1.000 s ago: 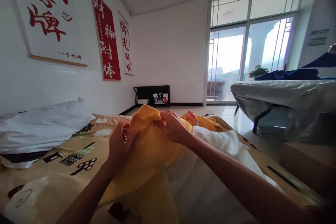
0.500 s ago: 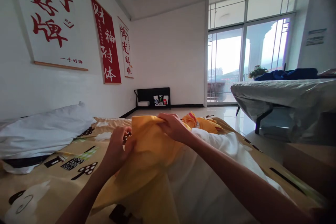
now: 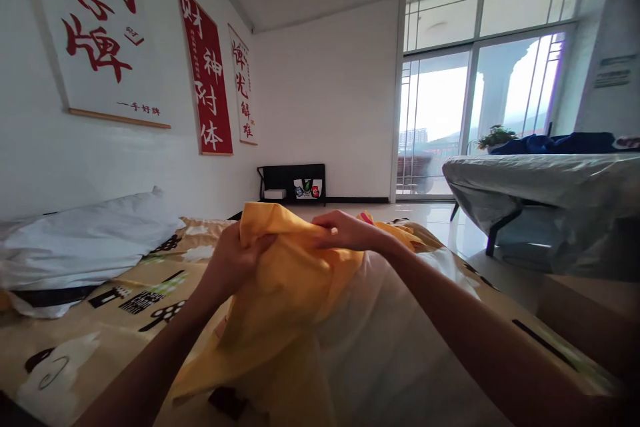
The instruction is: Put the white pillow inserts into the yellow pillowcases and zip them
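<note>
A yellow cloth (image 3: 285, 280) is held up in front of me, its upper edge raised and its lower part draped over the bed. My left hand (image 3: 237, 257) is closed on the cloth's upper left edge, thumb on the near side. My right hand (image 3: 350, 230) pinches the same edge farther right. White fabric (image 3: 395, 320) lies right beside the yellow cloth, under my right forearm. Beyond my right hand lies another bunched yellow-orange item (image 3: 400, 233) with a bit of pink. I cannot tell what kind of article the held cloth is.
The patterned beige bedsheet (image 3: 120, 340) spreads beneath everything. A white pillow (image 3: 85, 240) rests at the left by the wall. To the right stands a plastic-covered table (image 3: 540, 180) with dark blue fabric (image 3: 555, 143). A low black shelf (image 3: 295, 177) is at the far wall.
My left hand has moved up and closed on the cloth's left edge. My right hand has shifted slightly right along the edge, and the cloth's top is higher.
</note>
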The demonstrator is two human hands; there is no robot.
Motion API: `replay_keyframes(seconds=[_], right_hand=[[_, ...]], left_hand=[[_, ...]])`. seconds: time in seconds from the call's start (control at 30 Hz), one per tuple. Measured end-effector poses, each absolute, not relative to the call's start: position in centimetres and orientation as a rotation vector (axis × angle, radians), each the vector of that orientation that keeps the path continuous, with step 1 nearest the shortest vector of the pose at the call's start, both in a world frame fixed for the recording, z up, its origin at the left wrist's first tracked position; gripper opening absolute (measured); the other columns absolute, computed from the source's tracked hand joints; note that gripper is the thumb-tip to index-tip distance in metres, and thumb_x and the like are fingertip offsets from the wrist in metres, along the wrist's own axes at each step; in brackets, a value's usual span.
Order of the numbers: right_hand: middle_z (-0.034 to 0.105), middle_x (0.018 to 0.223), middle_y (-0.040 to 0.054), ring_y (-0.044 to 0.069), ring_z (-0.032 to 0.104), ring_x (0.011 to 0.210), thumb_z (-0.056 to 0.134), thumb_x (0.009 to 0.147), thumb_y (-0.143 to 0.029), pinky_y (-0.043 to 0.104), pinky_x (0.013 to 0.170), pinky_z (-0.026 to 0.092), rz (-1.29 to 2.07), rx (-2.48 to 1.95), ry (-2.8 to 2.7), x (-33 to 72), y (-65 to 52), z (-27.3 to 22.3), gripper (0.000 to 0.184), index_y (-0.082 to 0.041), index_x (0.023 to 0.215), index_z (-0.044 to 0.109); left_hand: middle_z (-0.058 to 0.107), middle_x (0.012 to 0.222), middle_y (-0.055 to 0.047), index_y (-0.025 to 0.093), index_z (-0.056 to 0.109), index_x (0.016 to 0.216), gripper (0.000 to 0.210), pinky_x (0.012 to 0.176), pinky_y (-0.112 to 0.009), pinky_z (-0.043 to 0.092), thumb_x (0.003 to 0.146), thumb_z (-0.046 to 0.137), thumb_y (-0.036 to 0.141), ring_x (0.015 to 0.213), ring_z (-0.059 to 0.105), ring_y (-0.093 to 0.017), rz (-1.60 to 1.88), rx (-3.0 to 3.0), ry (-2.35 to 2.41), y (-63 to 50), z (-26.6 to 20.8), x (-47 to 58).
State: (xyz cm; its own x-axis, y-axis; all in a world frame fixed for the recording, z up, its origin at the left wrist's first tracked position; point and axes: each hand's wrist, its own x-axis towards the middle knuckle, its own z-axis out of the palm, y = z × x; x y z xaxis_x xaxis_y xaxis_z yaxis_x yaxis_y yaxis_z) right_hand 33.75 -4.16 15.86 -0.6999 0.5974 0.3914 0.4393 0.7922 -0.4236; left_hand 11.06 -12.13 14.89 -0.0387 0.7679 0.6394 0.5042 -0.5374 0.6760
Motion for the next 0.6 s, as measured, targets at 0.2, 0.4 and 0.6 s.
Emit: replay_keyframes(seconds=[0.2,0.4,0.6], right_hand=[[0.053,0.078,-0.002,0.012,0.048,0.072,0.063,0.073,-0.051,0.023,0.062,0.036,0.679,-0.994,-2.488,38.8,-0.2,13.2,0.038,-0.015,0.086,0.061],[0.048,0.063,-0.0048,0.01,0.042,0.061,0.068,0.066,-0.051,0.023,0.055,0.03,0.534,-1.158,-2.594,39.1,-0.2,12.5,0.036,-0.016,0.068,0.058],[0.042,0.053,-0.0049,0.009,0.037,0.056,0.063,0.066,-0.044,0.024,0.052,0.026,0.034,-1.27,-2.242,39.8,-0.9,15.4,0.031,-0.017,0.054,0.054]], left_hand=[[0.047,0.049,0.002,0.018,0.048,0.051,0.038,0.046,-0.023,0.035,0.075,0.057,0.046,0.048,0.043,-0.011,1.818,2.093,1.517,-13.1,13.8,10.8],[0.048,0.048,0.001,0.019,0.046,0.052,0.04,0.049,-0.024,0.036,0.079,0.051,0.049,0.048,0.044,-0.013,1.638,2.306,1.647,-12.0,14.1,9.3],[0.065,0.071,-0.002,0.018,0.065,0.07,0.028,0.058,-0.024,0.045,0.072,0.063,0.046,0.065,0.057,-0.016,1.005,2.387,1.371,-11.6,14.8,7.3]])
